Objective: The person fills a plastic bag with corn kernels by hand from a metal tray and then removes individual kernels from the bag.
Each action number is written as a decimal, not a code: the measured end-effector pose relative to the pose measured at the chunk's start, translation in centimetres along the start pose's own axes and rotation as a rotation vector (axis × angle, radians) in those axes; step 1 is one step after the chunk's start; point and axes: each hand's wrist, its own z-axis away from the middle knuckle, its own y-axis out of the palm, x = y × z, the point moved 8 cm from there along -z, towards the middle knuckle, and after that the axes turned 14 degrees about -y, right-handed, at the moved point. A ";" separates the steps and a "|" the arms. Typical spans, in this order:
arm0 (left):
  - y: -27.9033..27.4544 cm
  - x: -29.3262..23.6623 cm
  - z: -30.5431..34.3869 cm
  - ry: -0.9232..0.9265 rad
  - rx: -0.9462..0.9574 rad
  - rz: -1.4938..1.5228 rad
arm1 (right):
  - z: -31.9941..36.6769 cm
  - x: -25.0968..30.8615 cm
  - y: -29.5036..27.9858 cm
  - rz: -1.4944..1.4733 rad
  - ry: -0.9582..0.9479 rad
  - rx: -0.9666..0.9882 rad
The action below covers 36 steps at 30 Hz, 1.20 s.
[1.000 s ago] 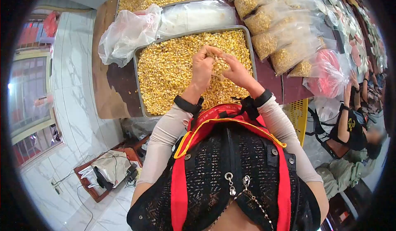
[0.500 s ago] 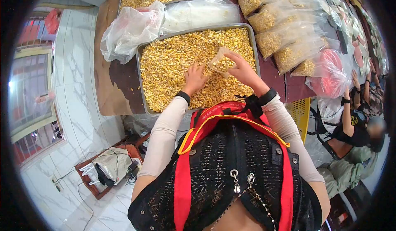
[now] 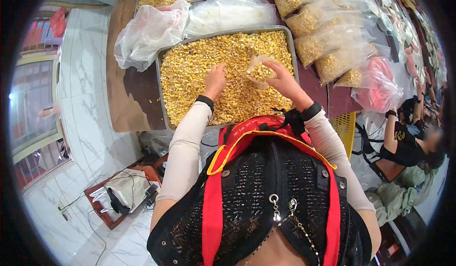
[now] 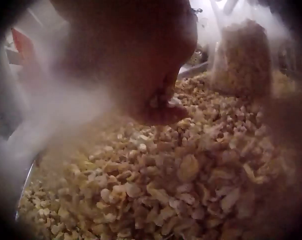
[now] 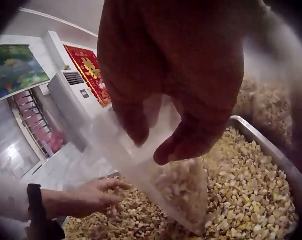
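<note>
A metal tray (image 3: 160,76) full of yellow and whitish corn kernels (image 3: 190,57) lies in front of the body. Over the left half of the kernels, my left hand (image 3: 216,83) has its fingers bent and drawn together. Pale kernels show at its dark fingertips in the left wrist view, and the palm is hidden. My right hand (image 3: 285,82) pinches the rim of a small clear plastic bag (image 3: 258,71) between thumb and fingers. In the right wrist view, this bag (image 5: 178,192) hangs tilted, with kernels in its lower part, close over the pile.
Filled clear bags (image 3: 311,47) of kernels lie in a row right of the tray. Behind it are a crumpled plastic bag (image 3: 152,35), a flat clear plastic stack (image 3: 230,16) and a second kernel tray (image 3: 190,2). A pink bundle in plastic (image 3: 377,85) lies right; another person (image 3: 403,142) sits beyond.
Both hands were together at the bag; the left has let go and moved left to the kernels, its spread fingers since drawing together. The right keeps hold of the bag.
</note>
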 end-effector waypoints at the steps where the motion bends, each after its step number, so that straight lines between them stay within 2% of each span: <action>1: -1.3 -0.3 0.0 0.047 -0.074 0.085 | 0.0 0.2 -0.1 0.022 0.006 0.004; 2: -1.7 0.0 -0.4 0.045 -0.076 0.081 | -0.1 0.4 -0.1 0.042 0.011 0.009; 4: -0.2 2.8 -1.7 -0.158 0.126 0.332 | -0.3 0.4 0.2 0.044 0.001 0.011; 5: 0.3 4.0 -1.9 -0.247 0.139 0.531 | -0.4 0.4 0.3 0.052 -0.005 0.011; 6: -0.6 3.3 -1.5 -0.249 0.136 0.528 | -0.5 0.5 0.5 0.049 -0.008 0.011; 8: -1.5 2.7 0.0 -0.507 0.272 0.873 | -0.6 0.8 0.4 0.001 -0.024 -0.025; 9: -2.3 2.6 -0.5 -0.406 0.240 0.843 | -0.7 0.9 0.5 0.001 -0.025 -0.026; 10: -2.2 2.8 -0.4 -0.405 0.239 0.842 | -0.7 0.9 0.5 0.022 -0.012 -0.017; 12: -1.3 3.5 0.8 -0.660 0.296 1.342 | -0.7 0.8 0.4 0.046 -0.001 -0.011; 13: -1.3 3.2 1.0 -0.681 0.321 1.489 | -0.7 0.7 0.5 0.029 -0.011 -0.004; 14: -1.7 2.7 0.8 -0.678 0.322 1.489 | -0.7 0.7 0.6 0.012 -0.020 0.004; 16: -1.9 0.2 1.2 -0.802 0.495 1.830 | -0.9 1.1 0.4 -0.020 -0.032 0.018; 18: -3.3 -2.7 1.5 -0.777 0.542 1.887 | -1.0 1.3 0.4 -0.014 -0.043 0.039; 20: -5.5 -7.2 1.4 -0.427 0.772 1.954 | -1.0 2.0 0.3 -0.055 -0.030 0.033; 22: -7.9 -11.4 2.5 -0.379 0.765 1.895 | -1.0 2.3 0.3 -0.095 -0.015 0.025; 24: -9.6 -14.4 3.1 -0.215 0.703 1.831 | -1.0 2.7 0.4 -0.149 -0.066 -0.001; 26: -9.5 -16.4 3.5 -0.166 0.676 1.801 | -0.9 2.5 0.5 -0.150 -0.048 0.005; 28: -9.9 -17.7 3.5 0.021 0.499 1.640 | -0.9 2.3 0.6 -0.151 -0.030 0.012; 29: -9.6 -17.6 3.4 0.025 0.431 1.582 | -0.9 2.3 0.5 -0.159 -0.035 0.002; 32: -8.6 -17.5 3.3 0.023 0.391 1.507 | -0.8 1.8 0.6 -0.178 -0.053 -0.026; 36: -9.3 -18.2 3.5 0.122 0.288 1.413 | -0.8 1.5 0.7 -0.163 -0.067 -0.039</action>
